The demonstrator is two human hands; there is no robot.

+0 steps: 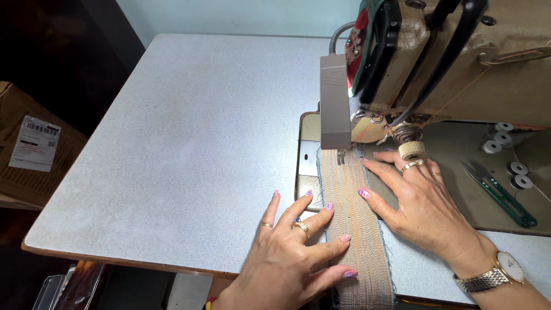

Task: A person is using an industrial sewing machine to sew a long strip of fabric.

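Head view: left hand [290, 252] lies flat, fingers spread, on the fabric strip's [354, 229] near left edge; right hand [416, 206] presses open-palmed along its right edge. Strip runs from the table's [172, 161] front edge to the presser foot [341, 156]. Bare tabletop spreads left; snips [499, 195] and bobbins [505, 152] crowd the right.

Bare table [172, 143] left, sewing machine [436, 63] probably blocking right

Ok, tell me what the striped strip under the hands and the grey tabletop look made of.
The beige-and-orange ribbed strip looks like woven fabric webbing: fine stitched ridges, frayed edge. The pale grey speckled tabletop looks like matte laminate over wood, judging by its brown edge.
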